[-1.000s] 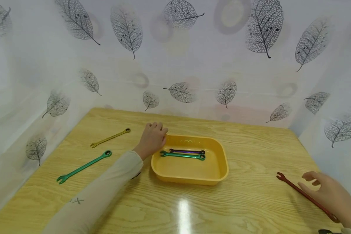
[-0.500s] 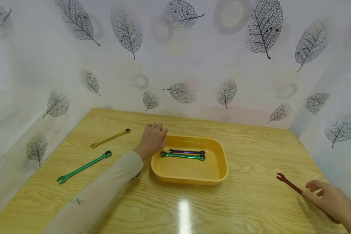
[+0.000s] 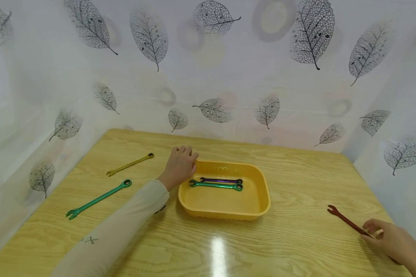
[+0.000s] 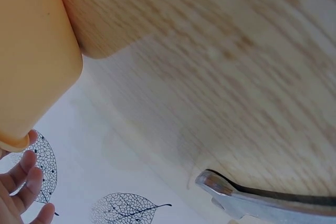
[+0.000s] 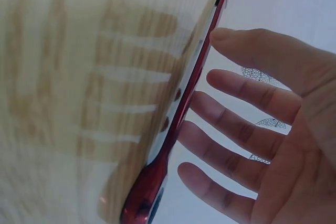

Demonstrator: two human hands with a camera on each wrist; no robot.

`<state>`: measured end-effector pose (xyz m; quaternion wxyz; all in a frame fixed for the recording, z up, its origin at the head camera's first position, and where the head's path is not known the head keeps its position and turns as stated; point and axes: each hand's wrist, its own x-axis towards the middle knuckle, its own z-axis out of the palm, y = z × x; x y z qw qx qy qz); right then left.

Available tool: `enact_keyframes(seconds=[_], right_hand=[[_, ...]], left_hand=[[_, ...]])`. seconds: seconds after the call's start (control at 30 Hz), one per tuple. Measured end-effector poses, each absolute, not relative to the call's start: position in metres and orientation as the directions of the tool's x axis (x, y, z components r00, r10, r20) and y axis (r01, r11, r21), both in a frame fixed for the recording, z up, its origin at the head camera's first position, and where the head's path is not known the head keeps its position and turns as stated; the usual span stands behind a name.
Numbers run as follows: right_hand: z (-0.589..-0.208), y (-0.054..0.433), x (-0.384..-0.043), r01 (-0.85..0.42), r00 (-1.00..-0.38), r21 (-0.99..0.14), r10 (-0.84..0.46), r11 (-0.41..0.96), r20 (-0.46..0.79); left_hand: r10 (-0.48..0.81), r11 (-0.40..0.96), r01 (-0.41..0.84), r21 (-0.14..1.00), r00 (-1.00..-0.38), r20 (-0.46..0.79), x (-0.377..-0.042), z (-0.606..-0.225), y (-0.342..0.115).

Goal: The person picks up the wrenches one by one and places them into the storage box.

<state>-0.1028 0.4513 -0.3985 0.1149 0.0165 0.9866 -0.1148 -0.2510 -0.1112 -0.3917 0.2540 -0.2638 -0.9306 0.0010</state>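
My left hand [image 3: 181, 163] grips the far left corner of a yellow plastic basin [image 3: 225, 213], its fingertips at the rim in the left wrist view. Inside the basin lie a green combination wrench [image 3: 216, 185] and a smaller purple wrench [image 3: 222, 180], side by side. On the right, my right hand [image 3: 388, 236] is down at a red wrench [image 3: 348, 222] on the table, covering part of its shaft. In the right wrist view the thumb and spread, slightly bent fingers [image 5: 247, 90] reach the shaft along one side, not wrapped round it.
A yellow wrench [image 3: 130, 165] and a long green wrench [image 3: 98, 199] lie left on the wooden table [image 3: 298, 177]. A silver metal tool [image 4: 262, 203] shows in the left wrist view. Leaf-printed cloth [image 3: 215, 77] stands behind and at both sides.
My right hand has lowered towards the red wrench, its fingertips now at the shaft. The left hand and the basin keep their place.
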Motion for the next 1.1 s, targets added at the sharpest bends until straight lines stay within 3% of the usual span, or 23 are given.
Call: enact_keyframes(seconds=[1.1], right_hand=[[-0.4019,0.4606,-0.1018,0.021,-0.977,-0.19,-0.021,0.982,-0.213]], left_hand=[[0.483,0.866,0.485,-0.121,-0.749,0.454,-0.2516,-0.3923,-0.1107]])
